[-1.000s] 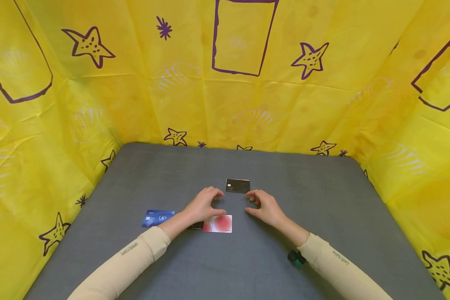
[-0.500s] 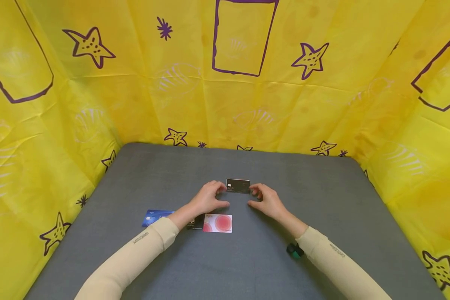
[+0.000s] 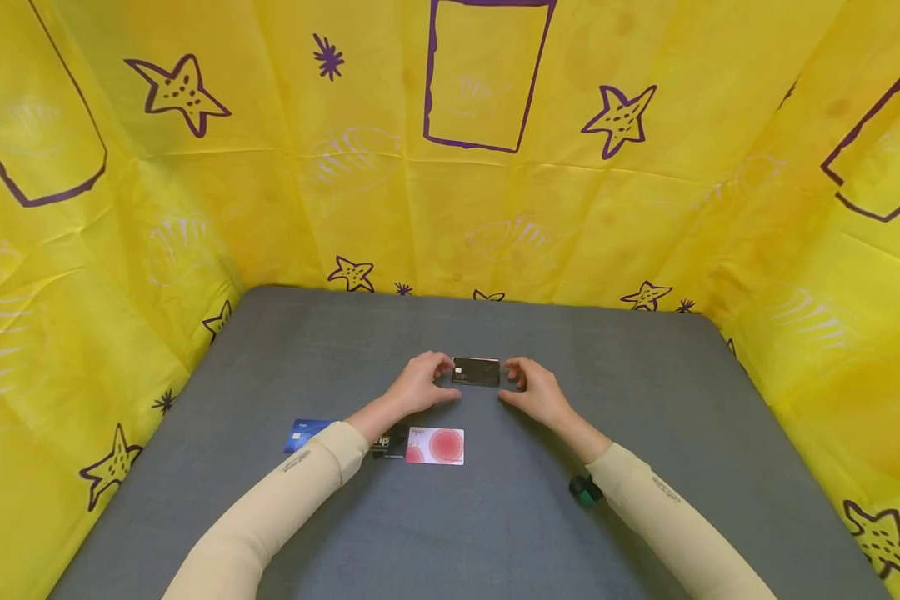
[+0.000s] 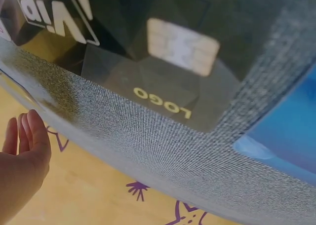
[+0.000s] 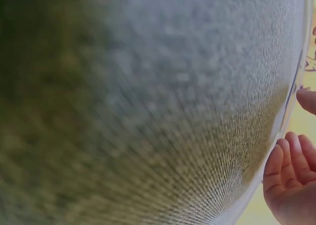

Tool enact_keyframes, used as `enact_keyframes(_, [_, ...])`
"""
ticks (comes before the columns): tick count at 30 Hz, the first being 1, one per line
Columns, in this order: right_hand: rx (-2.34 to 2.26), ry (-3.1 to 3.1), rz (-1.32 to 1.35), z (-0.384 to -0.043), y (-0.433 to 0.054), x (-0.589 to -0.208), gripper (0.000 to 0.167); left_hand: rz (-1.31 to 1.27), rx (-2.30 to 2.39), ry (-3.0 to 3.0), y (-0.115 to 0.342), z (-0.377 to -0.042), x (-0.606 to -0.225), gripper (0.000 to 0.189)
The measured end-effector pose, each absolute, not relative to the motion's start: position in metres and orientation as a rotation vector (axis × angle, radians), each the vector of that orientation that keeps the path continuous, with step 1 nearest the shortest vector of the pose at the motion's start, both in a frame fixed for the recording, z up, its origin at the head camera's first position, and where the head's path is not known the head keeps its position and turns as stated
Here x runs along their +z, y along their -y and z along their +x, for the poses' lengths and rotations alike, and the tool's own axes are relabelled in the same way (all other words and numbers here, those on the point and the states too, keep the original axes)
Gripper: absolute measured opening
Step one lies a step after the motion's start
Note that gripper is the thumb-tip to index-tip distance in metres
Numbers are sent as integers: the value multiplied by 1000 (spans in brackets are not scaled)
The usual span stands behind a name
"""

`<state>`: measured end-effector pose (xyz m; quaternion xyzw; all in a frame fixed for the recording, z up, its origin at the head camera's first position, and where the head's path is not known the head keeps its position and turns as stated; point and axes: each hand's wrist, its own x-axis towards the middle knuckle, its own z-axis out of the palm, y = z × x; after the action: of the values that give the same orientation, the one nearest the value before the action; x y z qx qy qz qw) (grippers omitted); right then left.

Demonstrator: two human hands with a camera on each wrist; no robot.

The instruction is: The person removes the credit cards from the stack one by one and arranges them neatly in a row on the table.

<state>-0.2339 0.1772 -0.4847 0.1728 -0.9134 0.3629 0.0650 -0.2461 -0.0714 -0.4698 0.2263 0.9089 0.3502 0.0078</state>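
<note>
A black card [image 3: 477, 375] with "VIP" lettering and a small chip lies flat in the middle of the table. At its left end is my left hand [image 3: 420, 387], with fingers and thumb loosely bent and spread apart. My right hand [image 3: 535, 393] stands at the card's right end, curved in the same way. Neither hand grips the card; whether the left fingertips touch its edge, I cannot tell. Both wrist views show relaxed fingers of the left hand [image 4: 27, 158] and the right hand [image 5: 291, 185] with nothing held in them.
Nearer the front lie a white card with pink circles [image 3: 437, 447], a black card [image 4: 123, 62] partly under my left forearm, and a blue card [image 3: 306, 433] partly behind the sleeve. Yellow patterned cloth [image 3: 450, 200] walls the grey table [image 3: 607, 358] at the back and sides.
Both hands have moved forward, away from me, to the two ends of the far black card. That card has stayed in place. The left sleeve now covers more of the blue card.
</note>
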Motion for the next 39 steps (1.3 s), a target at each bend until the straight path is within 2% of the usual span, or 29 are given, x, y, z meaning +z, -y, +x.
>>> enact_keyframes(29, [1015, 2866, 455, -251, -168, -483, 50, 608, 991, -2871, 60, -271, -478, 46])
enact_keyframes(39, [1004, 2913, 453, -256, -167, -484, 50, 585, 894, -2840, 59, -274, -478, 53])
